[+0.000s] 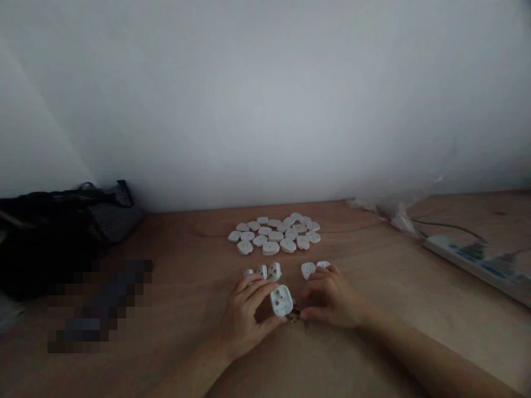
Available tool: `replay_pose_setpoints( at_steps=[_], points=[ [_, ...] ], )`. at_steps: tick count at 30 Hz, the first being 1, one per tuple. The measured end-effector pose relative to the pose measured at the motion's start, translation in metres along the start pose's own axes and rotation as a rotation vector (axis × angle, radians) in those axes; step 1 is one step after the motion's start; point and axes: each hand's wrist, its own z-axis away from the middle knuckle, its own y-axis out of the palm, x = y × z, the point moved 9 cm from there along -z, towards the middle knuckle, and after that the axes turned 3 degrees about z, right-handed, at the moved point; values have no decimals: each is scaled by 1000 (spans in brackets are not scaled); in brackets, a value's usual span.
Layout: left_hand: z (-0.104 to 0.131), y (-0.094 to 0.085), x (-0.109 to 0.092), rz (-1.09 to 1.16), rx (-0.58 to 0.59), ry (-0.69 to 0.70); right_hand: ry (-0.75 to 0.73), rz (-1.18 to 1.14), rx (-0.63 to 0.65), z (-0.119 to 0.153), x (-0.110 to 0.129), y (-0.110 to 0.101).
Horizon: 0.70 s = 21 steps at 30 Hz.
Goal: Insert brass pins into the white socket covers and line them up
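While a black bag and a dark pixelated object sit on my far left, probably out of my hands' way, the white pieces take the middle of the table. My left hand is curled to a narrow grip, thumb low and fingers above, holding a white casing by its edge, just in front of me. It is tilted so its face with brassy spots looks my way — leaving that face uncovered, I judge. Behind those fingers stand 3 similar casings; farther back, a cluster of white pieces lies close together, likely grouped to stay within reach. Small metal parts sit between my hands. My right hand is half-curled beside them — I cannot tell whether it grips any. Just behind it are 2 white pieces. Clear plastic and a power strip lie farther right.
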Motion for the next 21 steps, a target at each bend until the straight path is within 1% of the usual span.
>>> replay_pose_setpoints(
  at_steps=[2, 5, 9, 12, 17, 21],
  points=[
    [0, -1, 0, 2, -17, 9, 7, -15, 22, 0, 4, 3],
    [1, 0, 1, 2, -11, 3, 47, -18, 54, 0, 7, 9],
    [0, 2, 0, 13, 14, 4, 104, -41, 62, 0, 4, 13],
    [0, 3, 0, 23, 31, 7, 125, -54, 45, 0, 1, 13],
    [2, 5, 1, 31, 28, -2, 110, -60, 14, -1, 4, 11],
    [3, 6, 2, 38, 24, 8, 133, -86, -60, 0, -1, 3]
  ],
)
